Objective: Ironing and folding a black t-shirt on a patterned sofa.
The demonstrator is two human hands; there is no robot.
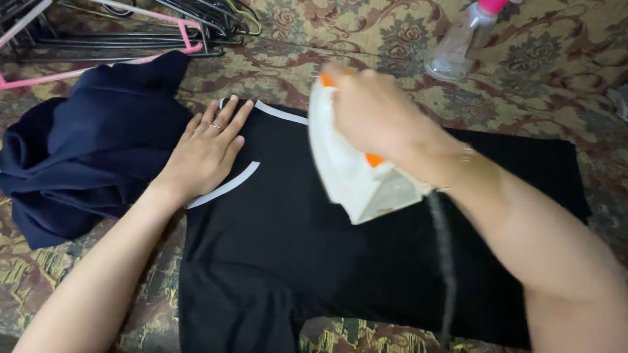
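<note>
A black shirt (288,261) with white trim lies flat on a patterned cloth surface. My left hand (208,150) presses flat on the shirt near its white-edged collar, fingers together, a ring on one finger. My right hand (376,114) grips the handle of a white iron (347,173) with orange parts, which rests on the shirt's middle. The iron looks blurred. Its dark cord (445,255) trails down along my right forearm.
A crumpled dark navy garment (91,150) lies at the left, touching the shirt. Black and pink hangers (131,29) are piled at the top left. A clear spray bottle (461,42) with a pink top lies at the top right. The brown floral cloth (366,33) covers the surface.
</note>
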